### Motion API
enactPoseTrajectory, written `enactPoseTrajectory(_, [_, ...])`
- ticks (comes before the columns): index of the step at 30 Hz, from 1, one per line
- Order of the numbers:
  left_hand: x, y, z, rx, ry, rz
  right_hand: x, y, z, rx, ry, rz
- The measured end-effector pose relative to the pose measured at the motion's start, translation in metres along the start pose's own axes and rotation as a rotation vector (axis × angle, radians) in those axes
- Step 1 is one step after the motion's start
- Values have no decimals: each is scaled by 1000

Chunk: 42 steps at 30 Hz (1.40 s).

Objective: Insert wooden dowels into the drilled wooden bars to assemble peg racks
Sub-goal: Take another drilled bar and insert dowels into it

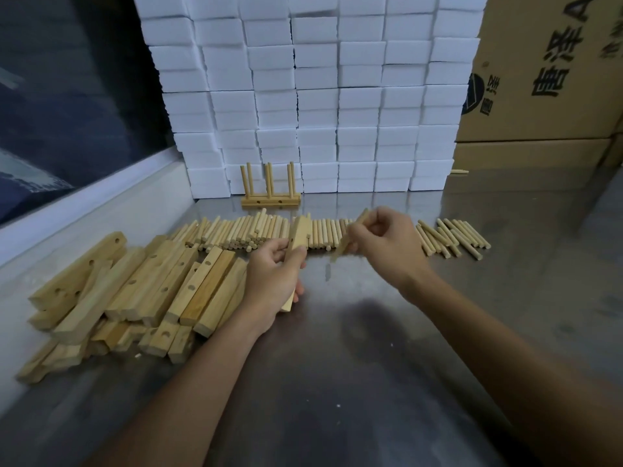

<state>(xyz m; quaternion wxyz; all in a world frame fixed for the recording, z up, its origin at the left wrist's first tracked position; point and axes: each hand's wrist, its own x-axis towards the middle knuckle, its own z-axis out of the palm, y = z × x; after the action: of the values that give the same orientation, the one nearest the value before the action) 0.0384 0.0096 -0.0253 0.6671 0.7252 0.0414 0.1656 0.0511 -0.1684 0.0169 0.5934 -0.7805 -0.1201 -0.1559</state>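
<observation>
Left hand (273,278): gripped pale square-section drilled wooden bar (298,242), fingers curled round its lower half, bar tilted up off the surface.
Right hand (381,244): pinched light round wooden dowels (350,237), apparently more than one, exact count not clear; tips aimed toward the bar's side, close but not yet in a hole.
Step judged: lining up a dowel for first insertion; no peg seen seated in the held bar.
Dowel supply: long row of loose pale wooden dowels (451,237) lying just behind both hands.
Bar supply: heap of pale drilled wooden bars (135,288) at left, touching the left wrist area.
Finished piece: one assembled wooden peg rack with upright pegs (269,190) stood near stacked white foam blocks (320,96).
Surface: grey reflective metal table (337,365); brown printed cardboard boxes (546,69) at right.
Risk 1: dowel entering at an angle, jamming or splitting the hole edge, caused by the tilted bar.
Risk 2: spare dowels slipping from the pinch, caused by holding several at once.
Risk 3: bar twisting under push, caused by one-handed mid-air hold.
</observation>
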Motion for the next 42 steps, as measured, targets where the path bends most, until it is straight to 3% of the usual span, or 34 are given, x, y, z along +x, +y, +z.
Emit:
enactPoseTrajectory(10, [-13,6,4,158,-97,205,-24,24,4,-250,-98,-264])
enactPoseTrajectory(17, [-12,4,8,255,-91,254,-20,31,5,-252,-155,-224])
enactPoseTrajectory(20, [-13,5,8,247,-85,247,-21,30,5,-287,-74,-250])
enactPoseTrajectory(30, [-16,15,12,-36,-128,-15,-23,19,8,-224,102,-324])
enactPoseTrajectory(36, [-11,16,11,-149,-124,-126,-18,7,3,27,177,-179])
enactPoseTrajectory(42, [-14,22,9,-322,-112,-244,-22,8,1,215,121,-57])
